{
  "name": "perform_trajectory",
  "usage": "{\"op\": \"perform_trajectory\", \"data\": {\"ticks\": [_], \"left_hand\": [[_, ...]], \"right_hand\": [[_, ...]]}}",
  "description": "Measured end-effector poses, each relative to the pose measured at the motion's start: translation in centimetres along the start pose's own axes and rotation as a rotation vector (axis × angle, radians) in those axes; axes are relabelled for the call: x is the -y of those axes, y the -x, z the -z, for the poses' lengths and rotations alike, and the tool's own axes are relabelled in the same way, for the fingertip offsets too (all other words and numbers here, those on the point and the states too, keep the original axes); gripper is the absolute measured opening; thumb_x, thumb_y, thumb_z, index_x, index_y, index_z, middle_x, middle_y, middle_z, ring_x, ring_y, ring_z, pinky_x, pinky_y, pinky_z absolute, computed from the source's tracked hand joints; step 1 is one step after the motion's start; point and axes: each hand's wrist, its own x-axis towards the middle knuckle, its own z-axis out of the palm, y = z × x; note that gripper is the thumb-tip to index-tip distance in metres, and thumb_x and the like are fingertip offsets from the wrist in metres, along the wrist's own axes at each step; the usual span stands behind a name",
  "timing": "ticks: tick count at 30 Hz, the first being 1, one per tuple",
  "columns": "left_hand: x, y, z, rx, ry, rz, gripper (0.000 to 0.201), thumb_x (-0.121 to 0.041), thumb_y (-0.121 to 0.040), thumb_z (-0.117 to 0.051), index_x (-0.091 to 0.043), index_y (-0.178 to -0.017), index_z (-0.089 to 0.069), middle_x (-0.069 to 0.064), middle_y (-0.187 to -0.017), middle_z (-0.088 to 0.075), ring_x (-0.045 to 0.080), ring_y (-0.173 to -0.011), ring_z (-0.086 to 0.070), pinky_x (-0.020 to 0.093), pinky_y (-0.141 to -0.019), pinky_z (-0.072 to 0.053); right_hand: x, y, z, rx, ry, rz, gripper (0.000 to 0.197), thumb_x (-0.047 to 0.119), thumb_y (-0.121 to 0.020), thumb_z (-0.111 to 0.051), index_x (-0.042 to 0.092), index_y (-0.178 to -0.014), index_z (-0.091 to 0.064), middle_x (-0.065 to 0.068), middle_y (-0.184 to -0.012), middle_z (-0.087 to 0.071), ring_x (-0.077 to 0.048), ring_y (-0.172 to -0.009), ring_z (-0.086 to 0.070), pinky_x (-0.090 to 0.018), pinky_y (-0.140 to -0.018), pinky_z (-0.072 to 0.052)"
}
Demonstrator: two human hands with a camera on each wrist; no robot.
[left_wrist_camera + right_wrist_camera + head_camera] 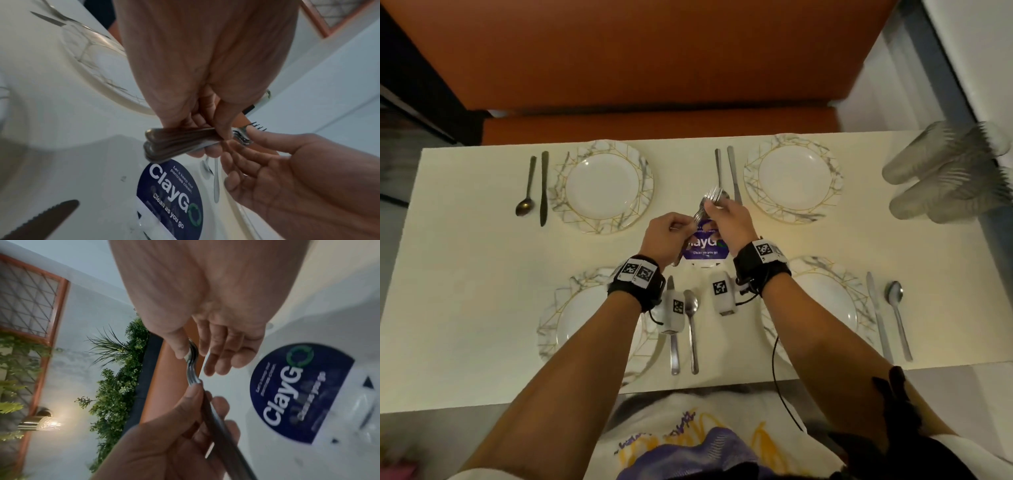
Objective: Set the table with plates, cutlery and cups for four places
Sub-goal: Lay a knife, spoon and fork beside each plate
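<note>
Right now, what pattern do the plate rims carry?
Grey marble veining with gold lines on the plate rims; head view shows it best.

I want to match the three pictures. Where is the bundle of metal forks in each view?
Head: bundle of metal forks at centre, held by left hand and right hand.
Left wrist: centre, handles.
Right wrist: centre, tines.
Shared landmark: round blue ClayGo sticker beneath.

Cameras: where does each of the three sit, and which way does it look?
Head: worn on the head, looks down at the table; both forearms, both hands.
Left wrist: looks along the left hand gripping the forks.
Right wrist: looks along the right hand pinching the forks.
Shared: forks, ClayGo sticker, both hands.
</note>
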Motion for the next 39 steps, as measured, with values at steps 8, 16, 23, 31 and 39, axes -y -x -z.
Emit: {"op": "perform_trajectory", "data": {"ticks": [8, 16, 23, 31, 39], "left_hand": [[2.8, 4.5, 6.9, 0.0, 0.25, 0.077, 0.023, -0.009, -0.089, -0.079, 0.006, -0.105, -0.071, 0.02, -0.087, -0.078, 0.031, -0.08, -0.078, 0.035, -0.063, -0.062], [8.1, 8.1, 15.6, -0.035, 0.267, 0.129, 0.017, -0.011, -0.089, -0.08, -0.001, -0.101, -0.074, 0.025, -0.094, -0.076, 0.037, -0.085, -0.073, 0.055, -0.086, -0.061], [13.0, 10.9, 22.9, -0.135, 0.359, 0.157, 0.008, -0.004, -0.096, -0.07, 0.0, -0.101, -0.074, 0.019, -0.098, -0.074, 0.033, -0.093, -0.074, 0.041, -0.077, -0.065], [19.1, 12.1, 28.7, -0.357, 0.036, 0.218, 0.01, -0.025, -0.09, -0.074, -0.031, -0.088, -0.08, -0.003, -0.096, -0.079, 0.022, -0.099, -0.073, 0.037, -0.097, -0.058], [21.2, 13.0, 28.5, -0.304, -0.192, 0.28, 0.011, -0.016, -0.093, -0.071, -0.018, -0.094, -0.083, 0.004, -0.094, -0.08, 0.024, -0.094, -0.075, 0.035, -0.09, -0.06]], "right_hand": [[-0.7, 4.0, -7.8, 0.03, -0.147, 0.021, 0.009, 0.011, -0.093, -0.065, 0.008, -0.097, -0.073, -0.018, -0.081, -0.072, -0.031, -0.068, -0.066, -0.039, -0.064, -0.053], [-2.6, 8.7, -16.7, 0.036, -0.192, 0.002, 0.016, 0.011, -0.093, -0.068, 0.0, -0.102, -0.073, -0.013, -0.077, -0.071, -0.028, -0.068, -0.057, -0.039, -0.065, -0.052], [-4.0, 12.1, -23.2, 0.069, -0.177, 0.006, 0.018, 0.004, -0.095, -0.063, -0.001, -0.11, -0.072, -0.022, -0.088, -0.075, -0.023, -0.062, -0.058, -0.027, -0.054, -0.05], [-5.6, 13.5, -26.4, 0.088, -0.094, 0.039, 0.012, 0.005, -0.096, -0.062, 0.01, -0.094, -0.072, -0.013, -0.078, -0.073, -0.021, -0.059, -0.056, -0.029, -0.054, -0.049], [-6.6, 13.9, -26.5, 0.081, -0.032, 0.059, 0.01, 0.006, -0.096, -0.061, 0.003, -0.099, -0.07, -0.008, -0.074, -0.074, -0.023, -0.059, -0.056, -0.03, -0.054, -0.05]]}}
